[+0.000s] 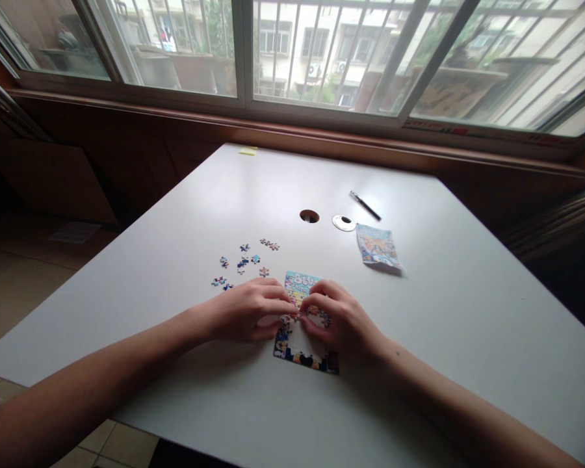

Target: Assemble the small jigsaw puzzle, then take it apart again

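Note:
A partly assembled jigsaw puzzle [306,359] lies on the white table in front of me, with a light blue top edge, a dark bottom edge and a bare white area inside. My left hand [256,307] reaches over its left side, fingers bent and tips at the middle. From the right, my right hand [338,315] curls over it, thumb and index finger pinched together. Between the fingertips of both hands is a small puzzle piece [293,318], largely covered. Several loose puzzle pieces [256,259] are scattered beyond my left hand.
A crinkled printed sheet or packet [377,247] lies right of the puzzle. Farther back are a pen [365,205], a round metal cover [344,223] and a cable hole [309,216] in the white table [448,273]. A yellow sticky note [248,151] sits at the far edge, below the windows.

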The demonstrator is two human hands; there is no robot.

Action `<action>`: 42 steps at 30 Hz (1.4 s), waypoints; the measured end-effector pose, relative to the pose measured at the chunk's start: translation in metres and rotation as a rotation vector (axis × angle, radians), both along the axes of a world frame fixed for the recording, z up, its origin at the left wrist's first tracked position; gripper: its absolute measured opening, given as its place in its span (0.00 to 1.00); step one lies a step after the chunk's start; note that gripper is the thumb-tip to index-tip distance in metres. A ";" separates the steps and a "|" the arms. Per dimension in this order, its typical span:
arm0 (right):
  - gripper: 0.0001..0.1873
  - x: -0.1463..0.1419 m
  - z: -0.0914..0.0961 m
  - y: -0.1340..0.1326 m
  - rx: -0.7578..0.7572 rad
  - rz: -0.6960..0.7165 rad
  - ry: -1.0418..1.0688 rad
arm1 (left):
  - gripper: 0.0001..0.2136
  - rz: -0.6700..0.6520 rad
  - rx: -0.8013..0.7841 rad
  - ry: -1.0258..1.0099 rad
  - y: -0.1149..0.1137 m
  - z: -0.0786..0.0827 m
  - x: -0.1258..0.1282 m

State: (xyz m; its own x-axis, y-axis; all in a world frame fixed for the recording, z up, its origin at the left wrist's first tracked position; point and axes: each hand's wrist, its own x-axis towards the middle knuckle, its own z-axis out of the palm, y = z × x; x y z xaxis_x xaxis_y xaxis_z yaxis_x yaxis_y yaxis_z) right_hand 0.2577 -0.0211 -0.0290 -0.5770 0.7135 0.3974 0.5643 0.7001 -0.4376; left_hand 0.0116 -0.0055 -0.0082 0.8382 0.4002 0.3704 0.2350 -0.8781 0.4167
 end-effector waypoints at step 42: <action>0.04 0.045 -0.008 0.045 -0.310 -0.309 0.349 | 0.07 0.710 0.129 0.178 0.055 0.004 -0.073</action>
